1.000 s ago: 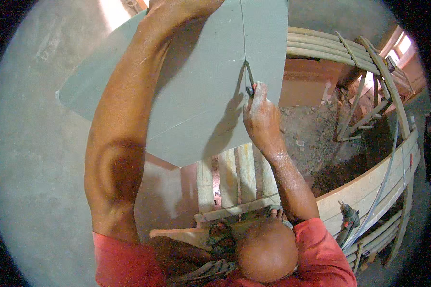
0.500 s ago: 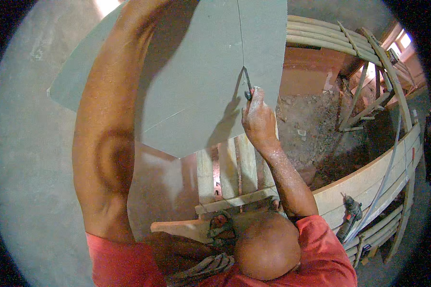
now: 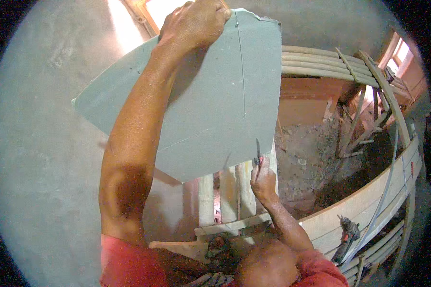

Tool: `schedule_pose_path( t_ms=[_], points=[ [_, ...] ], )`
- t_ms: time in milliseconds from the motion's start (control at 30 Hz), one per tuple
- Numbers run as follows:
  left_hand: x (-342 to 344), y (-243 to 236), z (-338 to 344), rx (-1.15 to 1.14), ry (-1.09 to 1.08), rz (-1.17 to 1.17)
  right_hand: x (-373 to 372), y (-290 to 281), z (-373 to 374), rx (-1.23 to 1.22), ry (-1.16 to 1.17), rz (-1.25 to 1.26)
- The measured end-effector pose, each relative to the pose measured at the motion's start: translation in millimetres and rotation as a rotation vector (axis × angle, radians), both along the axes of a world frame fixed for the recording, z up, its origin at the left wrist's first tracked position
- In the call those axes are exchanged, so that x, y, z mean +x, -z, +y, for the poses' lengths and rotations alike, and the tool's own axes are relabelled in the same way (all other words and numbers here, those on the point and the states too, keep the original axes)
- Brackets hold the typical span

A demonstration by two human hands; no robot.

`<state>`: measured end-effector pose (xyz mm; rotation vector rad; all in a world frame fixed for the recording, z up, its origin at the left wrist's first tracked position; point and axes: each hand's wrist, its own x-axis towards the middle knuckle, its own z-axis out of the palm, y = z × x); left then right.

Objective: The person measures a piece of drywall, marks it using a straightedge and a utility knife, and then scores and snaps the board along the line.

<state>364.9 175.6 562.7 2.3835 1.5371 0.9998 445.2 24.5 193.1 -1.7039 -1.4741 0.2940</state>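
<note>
Centrally, a grey-green board (image 3: 215, 105) stands tilted before the person, above pale wooden slats (image 3: 229, 196); the left hand (image 3: 194, 26) grasps its upper edge, fingers curled over; the right hand (image 3: 263, 184), near the lower edge, is closed around a slim-bladed cutter (image 3: 258, 149), blade pointing up; a thin dark line (image 3: 241, 67) runs down the face from the top edge, its lower end apart from the blade tip; at right, a dark power tool (image 3: 347, 237) lies beside a curved-looking timber plank (image 3: 349, 203).
</note>
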Motion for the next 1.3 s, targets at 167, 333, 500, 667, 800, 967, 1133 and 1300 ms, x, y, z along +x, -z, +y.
schedule_pose_path(
  t_ms=[167,333,500,667,800,967,1133,1300],
  points=[
    [-10,0,29,0.139,0.038,0.32,15,-167,67,0.332,-0.013,0.153],
    [-16,16,59,0.248,0.066,0.415,13,-240,115,0.496,0.002,0.016],
    [-17,16,56,0.288,0.1,0.416,14,-248,127,0.474,0.022,0.008],
    [-15,10,47,0.247,0.058,0.432,13,-250,122,0.358,-0.002,0.029],
    [-18,14,52,0.257,0.087,0.424,10,-247,125,0.423,0.02,-0.007],
    [-15,20,53,0.249,0.061,0.408,14,-261,126,0.409,0.004,-0.07],
    [-13,0,22,0.211,0.089,0.329,14,-266,122,0.348,0.02,-0.106],
    [-11,-2,22,0.159,0.068,0.334,9,-258,115,0.332,0.033,-0.089]
  ],
)
